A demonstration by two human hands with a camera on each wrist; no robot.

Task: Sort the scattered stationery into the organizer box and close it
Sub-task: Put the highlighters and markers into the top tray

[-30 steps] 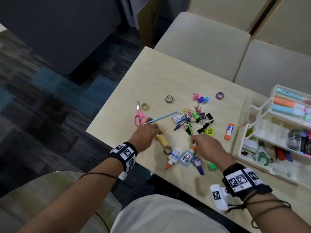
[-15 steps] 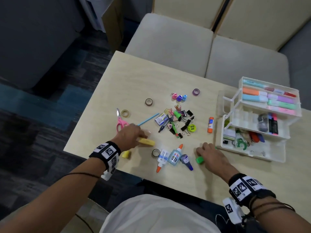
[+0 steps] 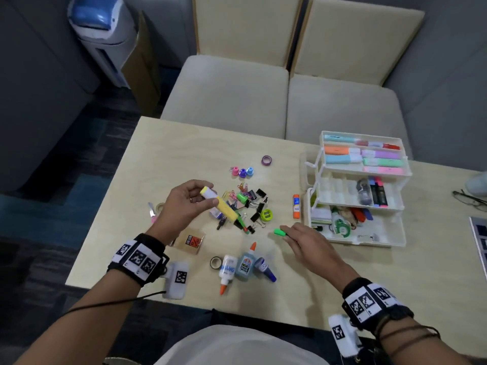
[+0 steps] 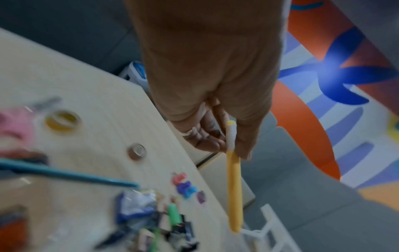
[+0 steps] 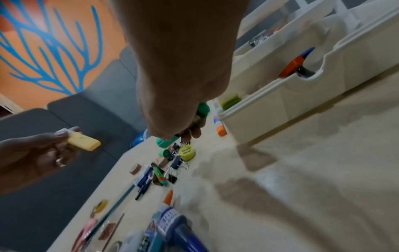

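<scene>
lifted clear of the desk (image 3: 163, 143) now: yellow plastic highlighter (image 3: 220, 205), pinched at its white end by left hand (image 3: 184, 204) fingers. green cap (image 3: 279, 232) pinched in right hand (image 3: 308, 241). light, stiff, slick; best gripped mid-barrel. white tiered organizer box (image 3: 395, 239) open, far right.

The head view looks steeply down from above the seated person onto the table (image 3: 163, 159), chairs beyond at 12 o'clock, the organizer box (image 3: 369, 241) at 3 o'clock. The left wrist view sits close behind the left hand (image 4: 207, 85), facing over the table's far edge, blurred. The right wrist view rides low behind the right hand (image 5: 179, 76), facing the box wall. All three share the clutter pile (image 3: 247, 204) at centre
</scene>
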